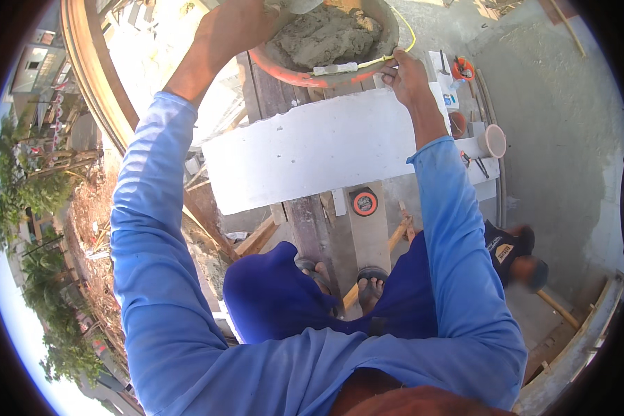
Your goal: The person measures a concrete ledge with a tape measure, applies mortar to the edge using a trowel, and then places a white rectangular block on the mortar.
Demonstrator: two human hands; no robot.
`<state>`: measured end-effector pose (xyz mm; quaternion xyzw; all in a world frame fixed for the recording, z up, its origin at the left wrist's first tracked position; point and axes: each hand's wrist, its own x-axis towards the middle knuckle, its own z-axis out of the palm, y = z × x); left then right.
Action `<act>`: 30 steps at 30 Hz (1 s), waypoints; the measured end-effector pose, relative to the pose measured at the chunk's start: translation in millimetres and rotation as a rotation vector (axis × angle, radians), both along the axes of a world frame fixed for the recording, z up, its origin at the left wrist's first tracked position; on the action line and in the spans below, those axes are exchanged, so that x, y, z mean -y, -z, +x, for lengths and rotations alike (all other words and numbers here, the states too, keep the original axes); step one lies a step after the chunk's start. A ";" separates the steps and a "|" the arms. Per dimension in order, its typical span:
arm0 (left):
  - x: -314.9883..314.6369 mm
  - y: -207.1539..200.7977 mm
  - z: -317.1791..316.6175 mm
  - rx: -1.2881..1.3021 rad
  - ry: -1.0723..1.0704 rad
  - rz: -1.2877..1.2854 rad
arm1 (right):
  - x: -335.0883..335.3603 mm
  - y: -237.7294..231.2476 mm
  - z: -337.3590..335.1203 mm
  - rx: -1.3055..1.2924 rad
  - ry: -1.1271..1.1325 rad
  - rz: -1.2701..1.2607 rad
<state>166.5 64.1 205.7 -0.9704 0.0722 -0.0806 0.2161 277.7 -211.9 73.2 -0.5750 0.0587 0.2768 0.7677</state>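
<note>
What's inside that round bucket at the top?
The bucket holds a lumpy heap of grey, mortar-like mix. The mix covers the bucket's bottom, so anything buried there cannot be seen, and the picture's upper edge cuts off the far side.

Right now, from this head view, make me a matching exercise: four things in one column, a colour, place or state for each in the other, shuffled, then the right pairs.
Things
1. slab
2. bucket
3. right hand
4. tape measure

Descriptions
A. at the bucket's rim
B. round, black and orange-red, on a plank
C. white, flat, broad
D. filled with grey mix

Pairs: 1-C, 2-D, 3-A, 4-B
</note>
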 end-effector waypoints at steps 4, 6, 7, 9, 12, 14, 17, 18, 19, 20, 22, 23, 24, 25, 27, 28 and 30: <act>20.1 47.4 15.7 -0.381 -0.168 -0.258 | -3.1 -8.9 -4.7 0.051 -0.003 -0.003; 10.2 69.7 16.5 -0.526 -0.176 -0.204 | -5.9 -6.7 -10.6 0.068 -0.008 -0.016; 16.4 55.5 9.4 -0.565 -0.286 -0.271 | -3.6 -3.4 -14.2 0.038 -0.004 -0.020; 19.4 20.0 2.6 -0.550 -0.329 -0.196 | -0.2 -8.7 -8.7 0.017 0.008 -0.008; 5.5 -21.2 -1.8 -0.464 -0.371 -0.071 | 4.0 -9.6 -4.0 0.005 -0.010 -0.027; -12.1 -36.1 -4.9 -0.283 -0.298 -0.047 | 2.1 -11.4 -7.4 0.007 -0.017 -0.001; -24.5 -21.2 -5.1 -0.298 -0.214 0.026 | -2.3 -13.3 -10.8 0.014 -0.024 0.012; -14.7 -4.1 -2.0 -0.351 -0.252 0.107 | -3.5 -11.8 -10.8 0.012 -0.033 0.015; -13.6 16.4 -1.2 -0.288 -0.168 0.008 | -3.4 -8.8 -8.6 0.010 -0.040 0.016; 1.6 19.1 -2.3 -0.340 -0.212 -0.032 | -0.2 -6.1 -4.7 0.001 -0.018 -0.003; 29.5 30.2 -7.6 -0.378 -0.175 -0.099 | -0.6 -0.7 -3.5 -0.027 0.011 -0.027; 38.5 38.5 -7.8 -0.350 -0.091 -0.123 | -1.6 -2.4 -5.6 -0.029 0.012 -0.023; 42.7 46.6 -9.4 -0.322 -0.006 -0.146 | -1.5 -3.5 -8.7 -0.032 0.012 -0.019; 33.8 54.6 -3.6 -0.364 0.033 -0.160 | -3.4 -9.0 -9.6 -0.022 0.009 -0.016; 5.9 67.3 10.1 -0.453 0.104 -0.190 | -15.4 -19.8 -15.8 -0.002 -0.017 0.006; 23.2 54.9 15.0 -0.505 0.176 -0.186 | -5.2 -11.5 -14.0 -0.006 -0.004 -0.013; 47.5 25.7 17.8 -0.574 -0.137 -0.445 | 5.1 -2.9 -7.6 -0.012 0.017 -0.010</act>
